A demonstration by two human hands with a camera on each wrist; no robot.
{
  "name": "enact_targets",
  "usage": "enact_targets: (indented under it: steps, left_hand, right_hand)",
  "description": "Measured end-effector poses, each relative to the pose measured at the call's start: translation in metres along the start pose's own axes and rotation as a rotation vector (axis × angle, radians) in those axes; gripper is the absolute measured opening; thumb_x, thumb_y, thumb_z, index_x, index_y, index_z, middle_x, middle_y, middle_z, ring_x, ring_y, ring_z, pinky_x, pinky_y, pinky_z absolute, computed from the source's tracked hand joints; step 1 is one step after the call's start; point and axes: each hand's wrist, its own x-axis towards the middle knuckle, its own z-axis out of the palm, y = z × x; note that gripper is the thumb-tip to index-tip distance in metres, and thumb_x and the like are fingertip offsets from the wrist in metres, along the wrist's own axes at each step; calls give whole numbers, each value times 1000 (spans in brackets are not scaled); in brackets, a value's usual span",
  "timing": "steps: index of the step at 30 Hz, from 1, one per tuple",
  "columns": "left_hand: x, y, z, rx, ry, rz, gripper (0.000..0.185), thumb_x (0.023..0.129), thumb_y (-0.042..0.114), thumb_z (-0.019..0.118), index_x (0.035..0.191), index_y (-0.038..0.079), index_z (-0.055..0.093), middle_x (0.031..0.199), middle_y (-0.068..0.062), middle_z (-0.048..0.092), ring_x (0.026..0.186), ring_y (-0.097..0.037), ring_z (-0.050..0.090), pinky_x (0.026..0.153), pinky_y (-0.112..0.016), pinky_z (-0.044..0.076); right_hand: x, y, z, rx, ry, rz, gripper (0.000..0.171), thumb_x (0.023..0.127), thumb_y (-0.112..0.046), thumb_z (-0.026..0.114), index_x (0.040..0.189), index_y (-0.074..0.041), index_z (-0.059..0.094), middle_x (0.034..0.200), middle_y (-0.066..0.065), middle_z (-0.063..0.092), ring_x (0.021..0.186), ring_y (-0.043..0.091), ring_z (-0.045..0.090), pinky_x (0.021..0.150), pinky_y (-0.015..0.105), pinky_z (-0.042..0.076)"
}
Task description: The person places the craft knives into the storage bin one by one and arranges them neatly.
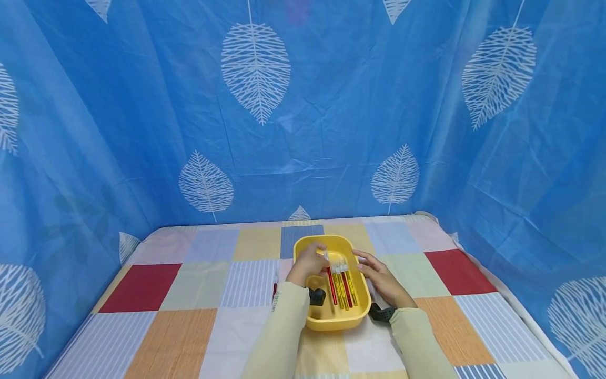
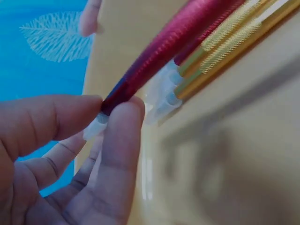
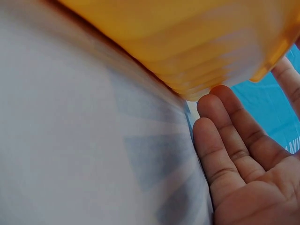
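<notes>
A yellow plastic tray (image 1: 337,324) stands on the patterned cloth. My left hand (image 1: 310,264) is over its left part and pinches a red craft knife (image 2: 154,56) between thumb and finger, close to the whitish capped end. To the right of that knife, several gold and red craft knives (image 1: 351,290) with clear caps lie side by side in the tray. My right hand (image 1: 382,279) is at the tray's right side, its fingers (image 3: 213,140) fairly straight beside the outer wall. Another dark red craft knife (image 1: 274,289) lies on the cloth left of the tray, partly hidden by my left sleeve.
A patchwork cloth (image 1: 189,337) covers the table. Blue curtains (image 1: 322,131) with white leaf prints close off the back and both sides. Dark bands with cameras (image 1: 381,313) sit on my wrists.
</notes>
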Motion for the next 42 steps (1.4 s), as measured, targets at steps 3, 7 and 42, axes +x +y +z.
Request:
enact_targets:
  steps: [3,7,42]
  left_hand:
    - [2,0,3,22,21,-23,46,102,-8,65,147,-3,57,97,-15,65,67,-19,59,68,-34,63]
    - [5,-3,9,44,31,-66,45,102,-6,66,146,-1,58,94,-15,64,66,-18,58,60,-27,58]
    - [21,-9,26,173,70,-154,44,99,-9,68,142,0,65,123,-22,68,50,-12,51,45,-19,47]
  right_hand:
    - [0,0,0,1,2,3,54,114,-20,54,163,-2,42,152,33,51,132,40,61,109,46,55]
    - [1,0,-1,0,1,-3,54,114,-20,54,164,-1,42,153,33,50,133,41,61,108,45,56]
    - [0,0,-1,8,-3,0,54,115,-20,53,164,-2,42,154,34,49,135,43,58,108,42,56]
